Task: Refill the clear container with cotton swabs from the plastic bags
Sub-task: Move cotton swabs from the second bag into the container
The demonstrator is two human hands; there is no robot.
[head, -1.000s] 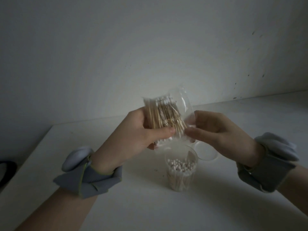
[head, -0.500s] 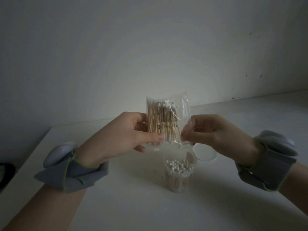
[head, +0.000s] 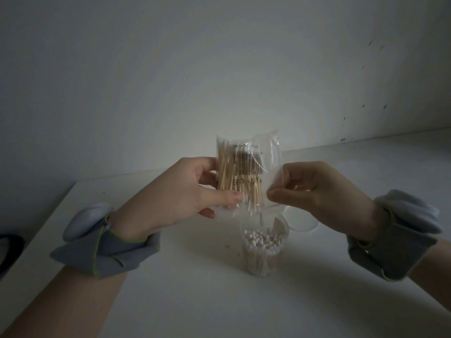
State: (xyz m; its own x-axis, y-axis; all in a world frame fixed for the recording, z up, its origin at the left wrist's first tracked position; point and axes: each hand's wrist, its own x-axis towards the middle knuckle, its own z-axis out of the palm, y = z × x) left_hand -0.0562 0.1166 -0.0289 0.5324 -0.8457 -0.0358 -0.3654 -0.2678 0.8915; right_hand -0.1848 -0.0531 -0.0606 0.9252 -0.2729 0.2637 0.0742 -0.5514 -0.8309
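A clear plastic bag point(head: 246, 172) of wooden-stemmed cotton swabs is held upright in the air above the table. My left hand point(head: 180, 201) grips its left side, thumb across the front. My right hand point(head: 317, 191) pinches the bag's right edge between thumb and fingers. Directly below the bag stands the clear container point(head: 263, 247), open at the top and partly filled with swabs, white tips up. One swab pokes out of the bag's lower end toward the container.
The container's round clear lid point(head: 305, 223) lies on the white table point(head: 219, 301) just right of and behind it. A grey wall rises behind. The table's left edge runs diagonally, with a dark object point(head: 9, 250) beyond it.
Both hands turned the bag from tilted to upright and spread it wider. My left arm shifted left. The container has not moved.
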